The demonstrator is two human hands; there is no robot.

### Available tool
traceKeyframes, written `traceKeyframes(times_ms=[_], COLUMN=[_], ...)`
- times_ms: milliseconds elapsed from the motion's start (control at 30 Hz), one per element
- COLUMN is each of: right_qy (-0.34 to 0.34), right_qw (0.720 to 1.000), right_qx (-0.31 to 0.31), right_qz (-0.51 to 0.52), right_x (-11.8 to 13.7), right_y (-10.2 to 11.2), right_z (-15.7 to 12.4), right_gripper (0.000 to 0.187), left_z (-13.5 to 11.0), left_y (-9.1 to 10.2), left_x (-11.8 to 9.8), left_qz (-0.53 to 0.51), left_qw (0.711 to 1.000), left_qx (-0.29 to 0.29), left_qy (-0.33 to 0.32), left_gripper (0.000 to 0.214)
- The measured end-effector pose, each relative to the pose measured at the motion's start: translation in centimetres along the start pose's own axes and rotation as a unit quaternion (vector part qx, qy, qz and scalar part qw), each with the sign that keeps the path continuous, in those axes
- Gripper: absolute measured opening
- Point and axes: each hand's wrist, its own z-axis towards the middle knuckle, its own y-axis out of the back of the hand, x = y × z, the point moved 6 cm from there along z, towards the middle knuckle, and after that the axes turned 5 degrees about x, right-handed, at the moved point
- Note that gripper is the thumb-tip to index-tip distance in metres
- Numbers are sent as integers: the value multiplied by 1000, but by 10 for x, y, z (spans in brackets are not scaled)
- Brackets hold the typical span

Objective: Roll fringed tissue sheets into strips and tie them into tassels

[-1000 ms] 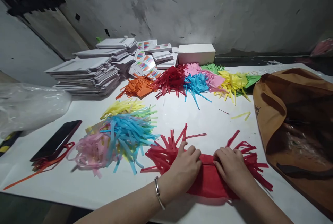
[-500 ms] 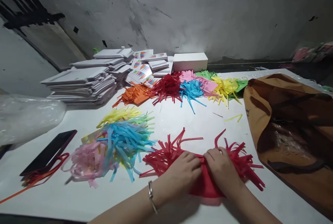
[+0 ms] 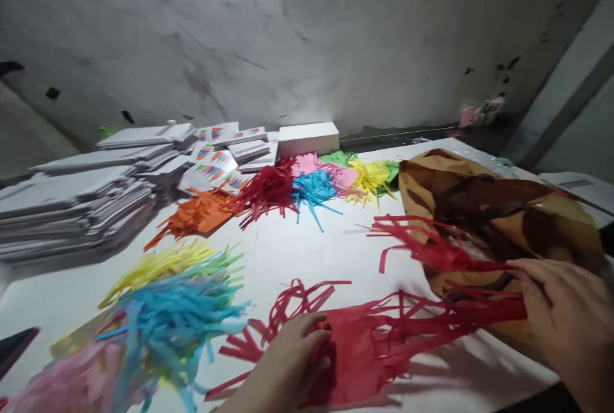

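Note:
A red fringed tissue-paper piece [image 3: 378,342] lies stretched across the near part of the white table [image 3: 307,253]. My left hand [image 3: 288,362] presses down on its left end, fingers curled over the paper. My right hand [image 3: 561,311] grips the right end and holds it raised to the right, over the brown bag [image 3: 484,208]. Loose red strips [image 3: 422,243] trail up and left from that hand. The picture is smeared by motion.
Fringed bundles in blue, yellow and pink [image 3: 163,317] lie at the near left. Orange, red, blue, pink, yellow and green bundles [image 3: 297,189] line the back. Stacks of white flat boxes [image 3: 71,202] and a white box [image 3: 307,138] stand by the wall.
My right hand has pulled the right end of the red paper far to the right and up, stretching it out. My left hand stays on the left end. The view has swung right.

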Motion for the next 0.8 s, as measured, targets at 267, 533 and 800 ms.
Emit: traceKeyframes(times_ms=[267, 533, 800], right_qy=[189, 172, -66], right_qw=[978, 969, 923], right_qx=[16, -24, -11], right_qz=[89, 175, 378], right_x=[65, 55, 42], right_y=[55, 63, 23], right_z=[-12, -19, -50], right_gripper=[37, 23, 23], left_z=[89, 128, 141], left_y=[85, -21, -44], left_x=[-127, -167, -167], left_qz=[-283, -659, -689], left_qw=[957, 692, 708], left_qx=[9, 272, 119], left_qy=[-58, 111, 102], left_gripper=[25, 41, 39])
